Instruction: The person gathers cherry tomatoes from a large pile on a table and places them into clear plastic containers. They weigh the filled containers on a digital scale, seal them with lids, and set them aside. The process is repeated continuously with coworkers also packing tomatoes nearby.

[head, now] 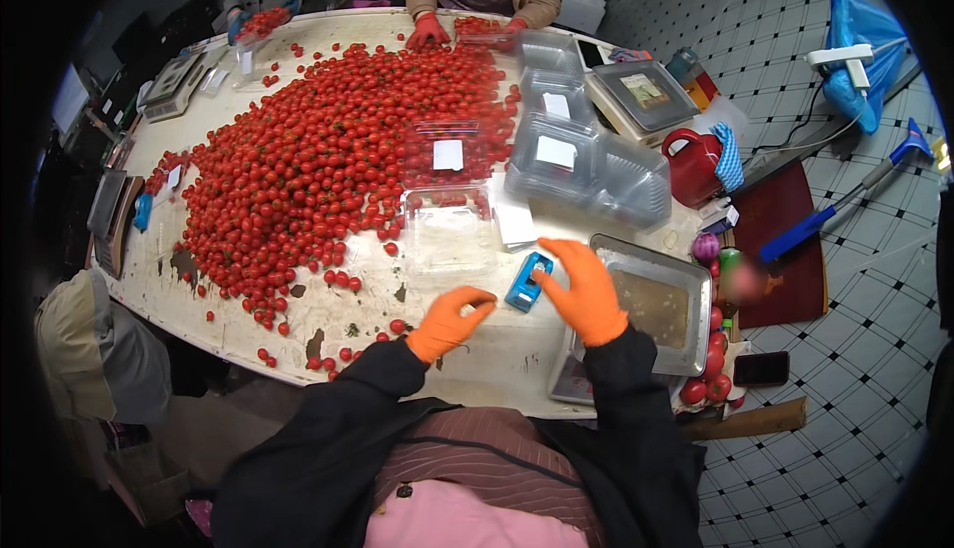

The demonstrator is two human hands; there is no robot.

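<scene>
My right hand (pixel 586 296), in an orange glove, has its thumb and fingers about a small blue device (pixel 528 281) on the table; whether it grips the device cannot be told. To the left, my left hand (pixel 449 322), gloved alike, is empty with thumb and fingers apart. Beyond my hands stands an open, clear plastic container (pixel 449 231) with a few cherry tomatoes at its far side. Behind it, a clear container (pixel 446 153) bears a white label. White sheets (pixel 513 214) lie between the clear containers. A large heap of cherry tomatoes (pixel 313 153) covers the table's middle.
A metal tray (pixel 700 309) rests on a scale (pixel 570 384) at my right. Stacked clear containers (pixel 555 153), a red jug (pixel 693 168) and another scale (pixel 622 112) stand farther back. Across the table (pixel 246 358), a person's red-gloved hand (pixel 428 31) touches the heap; a second co-worker is at the far left.
</scene>
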